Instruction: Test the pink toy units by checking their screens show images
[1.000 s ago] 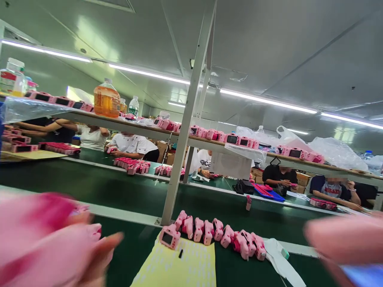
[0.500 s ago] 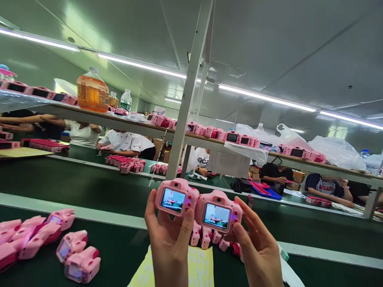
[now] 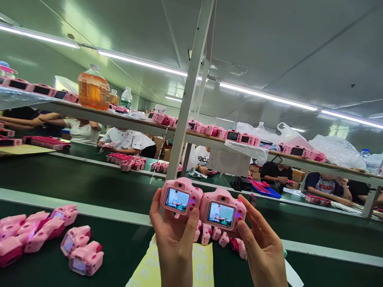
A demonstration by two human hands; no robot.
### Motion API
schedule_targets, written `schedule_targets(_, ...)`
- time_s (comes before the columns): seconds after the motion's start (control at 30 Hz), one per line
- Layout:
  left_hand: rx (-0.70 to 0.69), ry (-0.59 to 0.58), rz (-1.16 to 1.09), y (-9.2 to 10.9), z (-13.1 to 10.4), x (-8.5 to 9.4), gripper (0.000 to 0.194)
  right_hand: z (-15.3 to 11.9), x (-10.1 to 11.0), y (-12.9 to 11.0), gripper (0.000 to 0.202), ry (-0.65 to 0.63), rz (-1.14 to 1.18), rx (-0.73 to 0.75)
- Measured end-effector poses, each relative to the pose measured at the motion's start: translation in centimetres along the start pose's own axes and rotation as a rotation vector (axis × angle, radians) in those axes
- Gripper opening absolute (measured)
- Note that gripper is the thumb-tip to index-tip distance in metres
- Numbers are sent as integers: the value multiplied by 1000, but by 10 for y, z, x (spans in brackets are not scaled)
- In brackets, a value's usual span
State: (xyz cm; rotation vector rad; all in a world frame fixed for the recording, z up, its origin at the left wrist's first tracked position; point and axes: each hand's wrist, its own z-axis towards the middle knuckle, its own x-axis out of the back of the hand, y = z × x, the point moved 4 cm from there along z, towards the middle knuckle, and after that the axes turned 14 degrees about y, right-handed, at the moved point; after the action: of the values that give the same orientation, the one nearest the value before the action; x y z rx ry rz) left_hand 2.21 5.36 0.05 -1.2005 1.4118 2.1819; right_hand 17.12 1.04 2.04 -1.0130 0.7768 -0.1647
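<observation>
Two pink toy cameras are held up side by side, touching, their lit screens facing me. My left hand (image 3: 176, 235) grips the left toy camera (image 3: 180, 215), thumb by its buttons. Closed around the right edge of the other toy camera (image 3: 223, 193) is my right hand (image 3: 260, 243), its thumb near the lower button. Both screens show a live picture of the room. Below them, several pink toy cameras (image 3: 224, 239) stand in a row, partly hidden by my hands. A yellow sheet with pale stickers (image 3: 143, 265) lies under my left forearm.
More pink toy cameras (image 3: 86, 258) lie at the left on the green bench (image 3: 119, 255). An upright metal post (image 3: 191, 87) carries a shelf (image 3: 143, 123) with toy cameras, plastic bags and a large orange drink bottle (image 3: 93, 89). Several people sit across the line.
Both hands and the toy cameras in them have shifted slightly right in view. The toy cameras at the left also appear a little further right and higher.
</observation>
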Motion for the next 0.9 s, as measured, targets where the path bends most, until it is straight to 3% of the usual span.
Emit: schedule_targets(0.9,14,48,-132,-1,2,-2,88,2,3,4,60,-49,-12,-26)
